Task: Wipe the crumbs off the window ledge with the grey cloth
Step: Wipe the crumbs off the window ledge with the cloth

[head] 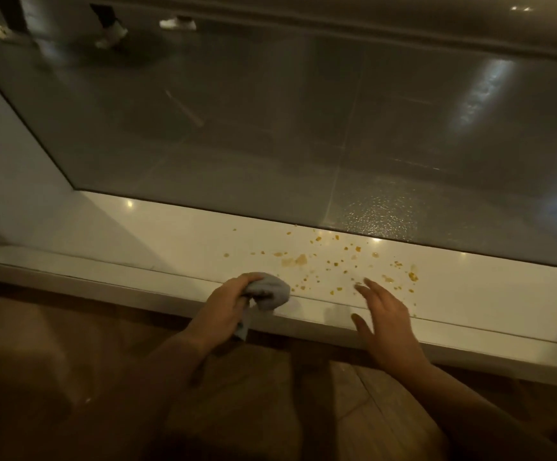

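Nearest me, my left hand [225, 306] has its fingers curled round the grey cloth [269, 289]. It holds the cloth bunched into a wad at the front lip of the window ledge [170, 234], with a loose tail hanging below the palm. The cloth looks soft, light and limp, so I judge a bunched grip like this is the right hold, with a flat fold pressed downward to make contact. My right hand [388, 322] is beside it, fingers straight and spread and holding nothing. Its fingertips reach over the ledge edge, but I cannot tell whether they touch. Just beyond both hands the crumbs [337, 262] lie scattered across the glossy ledge, right of the cloth. They seem dry, tiny and apt to skitter on that slick surface. Farthest off, the window pane [237, 128] meets the ledge's back edge.
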`<act>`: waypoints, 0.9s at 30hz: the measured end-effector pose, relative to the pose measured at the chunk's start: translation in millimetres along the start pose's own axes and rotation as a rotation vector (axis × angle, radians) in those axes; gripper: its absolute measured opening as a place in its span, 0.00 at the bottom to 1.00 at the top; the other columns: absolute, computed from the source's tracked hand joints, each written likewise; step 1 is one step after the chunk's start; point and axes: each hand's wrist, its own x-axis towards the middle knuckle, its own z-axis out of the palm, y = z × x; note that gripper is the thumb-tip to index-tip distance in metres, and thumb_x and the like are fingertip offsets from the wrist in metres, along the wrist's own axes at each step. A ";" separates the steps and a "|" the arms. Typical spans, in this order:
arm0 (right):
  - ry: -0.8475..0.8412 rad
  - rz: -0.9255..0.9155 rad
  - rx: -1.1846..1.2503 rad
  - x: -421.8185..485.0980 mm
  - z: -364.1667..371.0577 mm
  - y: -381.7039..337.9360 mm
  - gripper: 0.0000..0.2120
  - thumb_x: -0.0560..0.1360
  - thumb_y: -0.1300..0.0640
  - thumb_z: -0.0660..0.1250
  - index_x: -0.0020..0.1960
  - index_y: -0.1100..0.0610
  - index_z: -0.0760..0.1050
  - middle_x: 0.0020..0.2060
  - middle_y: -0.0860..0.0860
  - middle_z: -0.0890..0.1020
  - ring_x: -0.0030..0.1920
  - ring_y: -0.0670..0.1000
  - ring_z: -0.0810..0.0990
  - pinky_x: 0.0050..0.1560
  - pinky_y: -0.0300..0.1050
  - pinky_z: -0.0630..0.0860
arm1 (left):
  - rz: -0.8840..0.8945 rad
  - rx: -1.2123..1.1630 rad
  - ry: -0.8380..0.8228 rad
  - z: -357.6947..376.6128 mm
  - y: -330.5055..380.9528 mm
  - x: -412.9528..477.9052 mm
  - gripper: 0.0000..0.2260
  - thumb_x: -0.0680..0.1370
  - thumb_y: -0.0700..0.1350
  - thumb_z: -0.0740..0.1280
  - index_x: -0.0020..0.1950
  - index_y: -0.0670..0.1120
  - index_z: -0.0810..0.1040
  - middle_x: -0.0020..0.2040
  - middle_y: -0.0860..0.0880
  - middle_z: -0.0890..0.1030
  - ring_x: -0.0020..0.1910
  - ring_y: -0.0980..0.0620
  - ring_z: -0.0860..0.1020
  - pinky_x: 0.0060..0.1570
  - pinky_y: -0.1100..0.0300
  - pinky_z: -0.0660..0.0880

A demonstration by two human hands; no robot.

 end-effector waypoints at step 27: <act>-0.118 0.708 -0.257 -40.2 12.5 121.2 0.31 0.80 0.47 0.42 0.75 0.67 0.48 0.75 0.64 0.51 0.76 0.63 0.50 0.73 0.60 0.53 | -0.346 0.696 0.096 -3.5 -73.5 90.2 0.27 0.82 0.55 0.42 0.77 0.48 0.38 0.79 0.46 0.41 0.78 0.46 0.42 0.75 0.47 0.42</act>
